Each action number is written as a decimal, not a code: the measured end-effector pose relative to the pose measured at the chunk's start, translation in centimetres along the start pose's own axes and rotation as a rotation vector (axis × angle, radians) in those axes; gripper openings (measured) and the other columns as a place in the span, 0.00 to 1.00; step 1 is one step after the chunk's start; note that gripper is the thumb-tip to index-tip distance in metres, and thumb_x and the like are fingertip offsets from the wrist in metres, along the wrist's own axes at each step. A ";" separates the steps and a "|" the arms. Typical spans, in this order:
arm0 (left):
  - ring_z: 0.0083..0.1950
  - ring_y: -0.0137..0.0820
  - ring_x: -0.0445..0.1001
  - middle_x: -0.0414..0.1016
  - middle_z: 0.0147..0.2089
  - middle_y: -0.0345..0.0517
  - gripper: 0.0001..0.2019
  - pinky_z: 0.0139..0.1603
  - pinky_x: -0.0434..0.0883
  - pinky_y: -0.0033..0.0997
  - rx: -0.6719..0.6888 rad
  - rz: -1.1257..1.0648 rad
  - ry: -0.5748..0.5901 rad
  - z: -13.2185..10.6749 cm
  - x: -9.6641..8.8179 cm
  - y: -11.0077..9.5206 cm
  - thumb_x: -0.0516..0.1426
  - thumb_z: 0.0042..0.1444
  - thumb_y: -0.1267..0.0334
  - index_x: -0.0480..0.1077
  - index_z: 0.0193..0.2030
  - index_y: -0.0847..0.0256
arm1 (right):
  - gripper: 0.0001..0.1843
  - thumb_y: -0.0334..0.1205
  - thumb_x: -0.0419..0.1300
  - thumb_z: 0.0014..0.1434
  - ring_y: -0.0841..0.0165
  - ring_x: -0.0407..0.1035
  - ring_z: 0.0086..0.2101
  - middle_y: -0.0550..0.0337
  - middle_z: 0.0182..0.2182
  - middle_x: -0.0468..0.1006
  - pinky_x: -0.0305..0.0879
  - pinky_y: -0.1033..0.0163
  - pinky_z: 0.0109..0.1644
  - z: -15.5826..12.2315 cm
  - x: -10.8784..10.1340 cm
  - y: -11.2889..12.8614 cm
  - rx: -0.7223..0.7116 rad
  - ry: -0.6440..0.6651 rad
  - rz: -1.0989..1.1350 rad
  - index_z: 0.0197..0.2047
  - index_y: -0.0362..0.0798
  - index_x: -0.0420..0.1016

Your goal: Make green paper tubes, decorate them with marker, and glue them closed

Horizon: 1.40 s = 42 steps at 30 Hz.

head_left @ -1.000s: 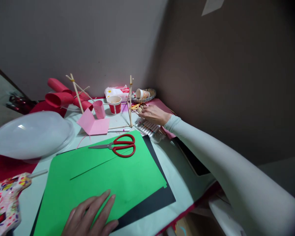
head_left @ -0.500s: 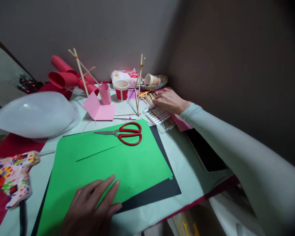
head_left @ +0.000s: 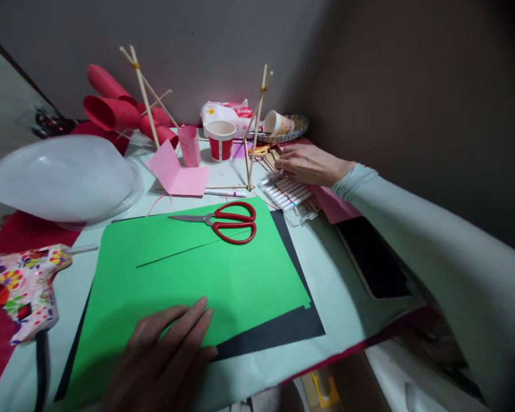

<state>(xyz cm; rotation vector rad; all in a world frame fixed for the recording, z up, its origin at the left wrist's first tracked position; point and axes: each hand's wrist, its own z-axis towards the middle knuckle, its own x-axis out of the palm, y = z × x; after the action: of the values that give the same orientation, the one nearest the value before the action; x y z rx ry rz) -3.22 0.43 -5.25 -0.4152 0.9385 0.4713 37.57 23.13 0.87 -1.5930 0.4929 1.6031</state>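
Green paper [head_left: 206, 274] lies in the middle of the surface [head_left: 339, 286], over a black sheet [head_left: 283, 329] whose edge shows along its near and right sides. A long thin cut runs slantwise across its upper half, and red-handled scissors [head_left: 223, 222] lie closed at its far edge. The left hand [head_left: 163, 360] lies flat on the near edge of the green sheet, fingers spread and grasping nothing. To my eye, an even press through the palm suits this best, so that the sheet does not slide over the black one while the other arm is stretched out. The right hand [head_left: 311, 165] reaches to the far right corner, its fingers curved down over the far end of a clear pack of markers [head_left: 289, 194] and some wooden sticks [head_left: 269, 162] just beside it. I cannot tell whether it grips anything. A light, single-finger pick would avoid scattering the pack. A flowered glue gun [head_left: 26, 286] rests at the left.
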 end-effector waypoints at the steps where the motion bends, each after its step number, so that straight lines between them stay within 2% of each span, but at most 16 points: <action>1: 0.54 0.34 0.76 0.84 0.52 0.45 0.14 0.57 0.69 0.33 0.017 0.008 -0.014 0.0 0.1 0.2 0.52 0.72 0.62 0.74 0.57 0.60 | 0.09 0.27 0.56 0.66 0.65 0.71 0.42 0.51 0.38 0.83 0.63 0.59 0.51 0.0 -0.1 0.0 -0.028 0.045 -0.006 0.38 0.41 0.78; 5: 0.50 0.34 0.77 0.85 0.49 0.46 0.13 0.51 0.71 0.33 0.089 0.062 -0.056 -0.1 0.9 1.2 0.51 0.72 0.62 0.75 0.54 0.61 | 0.10 0.26 0.54 0.65 0.60 0.69 0.46 0.46 0.42 0.82 0.62 0.55 0.56 0.1 -0.7 0.1 -0.049 0.162 -0.032 0.41 0.41 0.78; 8: 0.45 0.34 0.76 0.85 0.47 0.44 0.15 0.45 0.70 0.34 0.176 0.153 -0.053 -0.4 1.6 2.1 0.51 0.72 0.56 0.77 0.51 0.59 | 0.11 0.25 0.54 0.63 0.58 0.68 0.47 0.44 0.44 0.81 0.61 0.54 0.58 0.1 -1.3 0.5 -0.011 0.177 -0.022 0.42 0.41 0.77; 10: 0.44 0.34 0.76 0.85 0.47 0.44 0.14 0.45 0.69 0.36 0.203 0.189 -0.052 -0.8 1.9 2.5 0.53 0.71 0.56 0.78 0.51 0.58 | 0.12 0.25 0.55 0.61 0.57 0.67 0.49 0.43 0.46 0.80 0.60 0.53 0.59 -0.2 -1.8 0.8 0.025 0.155 0.002 0.43 0.42 0.77; 15: 0.46 0.35 0.77 0.85 0.50 0.46 0.13 0.49 0.70 0.38 0.162 0.107 -0.075 -0.8 1.9 2.1 0.52 0.71 0.64 0.76 0.53 0.61 | 0.13 0.26 0.53 0.62 0.56 0.68 0.49 0.42 0.47 0.78 0.63 0.53 0.57 -1.8 -4.4 2.7 0.232 -0.047 0.111 0.46 0.41 0.75; 19: 0.46 0.34 0.76 0.85 0.50 0.47 0.13 0.47 0.70 0.34 0.150 0.051 -0.090 0.2 1.0 1.3 0.53 0.71 0.64 0.76 0.53 0.63 | 0.15 0.31 0.49 0.68 0.63 0.71 0.42 0.47 0.46 0.77 0.70 0.58 0.48 -3.0 -6.4 7.5 0.417 -0.296 0.268 0.56 0.42 0.66; 20: 0.46 0.34 0.75 0.85 0.51 0.47 0.13 0.47 0.70 0.34 0.133 0.036 -0.097 0.4 0.8 1.1 0.53 0.70 0.64 0.76 0.54 0.63 | 0.15 0.35 0.47 0.70 0.66 0.72 0.42 0.49 0.47 0.76 0.72 0.60 0.47 -3.2 -6.6 9.3 0.446 -0.372 0.369 0.57 0.44 0.65; 22: 0.48 0.35 0.75 0.84 0.52 0.48 0.13 0.49 0.70 0.35 0.097 0.012 -0.090 0.4 0.6 0.6 0.54 0.69 0.65 0.76 0.55 0.65 | 0.08 0.40 0.54 0.69 0.68 0.74 0.39 0.57 0.43 0.78 0.73 0.63 0.43 -3.2 -6.6 13.0 0.532 -0.687 1.066 0.50 0.49 0.69; 24: 0.50 0.38 0.74 0.83 0.54 0.50 0.14 0.51 0.69 0.39 0.060 0.003 -0.065 0.3 0.7 0.0 0.55 0.69 0.66 0.74 0.57 0.66 | 0.07 0.40 0.63 0.63 0.71 0.74 0.35 0.64 0.36 0.76 0.73 0.67 0.39 -3.2 -6.4 16.8 0.557 -0.783 1.634 0.44 0.52 0.71; 27: 0.52 0.42 0.72 0.82 0.55 0.53 0.14 0.52 0.67 0.45 0.000 0.014 -0.022 -0.1 0.9 -0.7 0.54 0.69 0.67 0.72 0.58 0.67 | 0.09 0.41 0.68 0.60 0.72 0.78 0.34 0.64 0.38 0.80 0.76 0.67 0.43 -2.9 -6.2 21.6 0.589 -0.663 2.080 0.39 0.52 0.71; 31: 0.52 0.44 0.71 0.81 0.54 0.55 0.13 0.51 0.68 0.48 -0.045 0.032 -0.013 0.1 1.0 -1.7 0.53 0.70 0.66 0.72 0.58 0.68 | 0.10 0.42 0.69 0.60 0.69 0.81 0.40 0.61 0.43 0.83 0.78 0.63 0.49 -2.6 -6.3 25.5 0.595 -0.542 2.285 0.38 0.53 0.71; 34: 0.52 0.45 0.72 0.81 0.54 0.56 0.14 0.52 0.69 0.48 -0.104 0.049 -0.029 0.7 1.1 -2.7 0.55 0.70 0.64 0.72 0.57 0.69 | 0.08 0.40 0.69 0.60 0.70 0.81 0.40 0.62 0.43 0.82 0.78 0.65 0.49 -2.1 -6.0 26.8 0.603 -0.515 2.343 0.37 0.53 0.72; 37: 0.50 0.43 0.74 0.82 0.52 0.52 0.12 0.51 0.69 0.47 -0.216 0.036 -0.026 1.1 0.8 -3.3 0.54 0.71 0.61 0.73 0.54 0.64 | 0.09 0.40 0.70 0.60 0.72 0.79 0.35 0.63 0.40 0.81 0.77 0.67 0.43 -1.7 -5.1 27.4 0.563 -0.444 2.375 0.37 0.51 0.73; 40: 0.48 0.37 0.75 0.81 0.48 0.46 0.08 0.50 0.72 0.41 -0.263 -0.052 -0.055 0.4 -0.4 -2.4 0.54 0.70 0.65 0.72 0.52 0.60 | 0.11 0.42 0.70 0.62 0.73 0.77 0.33 0.63 0.37 0.80 0.74 0.67 0.40 -1.6 -4.1 27.8 0.533 -0.404 2.344 0.39 0.50 0.72; 41: 0.47 0.35 0.76 0.81 0.46 0.47 0.08 0.50 0.73 0.38 -0.244 -0.077 -0.101 0.0 -0.8 -1.8 0.55 0.68 0.68 0.71 0.52 0.61 | 0.10 0.43 0.69 0.63 0.73 0.77 0.32 0.63 0.37 0.80 0.73 0.68 0.38 -1.7 -3.9 27.9 0.509 -0.393 2.329 0.40 0.49 0.72; 42: 0.47 0.33 0.76 0.80 0.44 0.45 0.07 0.50 0.73 0.34 -0.210 -0.066 -0.085 -0.3 -1.2 -1.2 0.55 0.68 0.69 0.71 0.51 0.59 | 0.10 0.43 0.68 0.65 0.74 0.76 0.31 0.62 0.36 0.80 0.72 0.68 0.37 -1.8 -3.9 28.0 0.478 -0.374 2.317 0.40 0.48 0.72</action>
<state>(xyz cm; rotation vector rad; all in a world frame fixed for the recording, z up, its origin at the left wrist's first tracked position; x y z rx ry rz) -3.32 -0.97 -4.25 -0.6105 0.7937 0.5255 17.09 3.94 -2.92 0.4359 2.6961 2.5069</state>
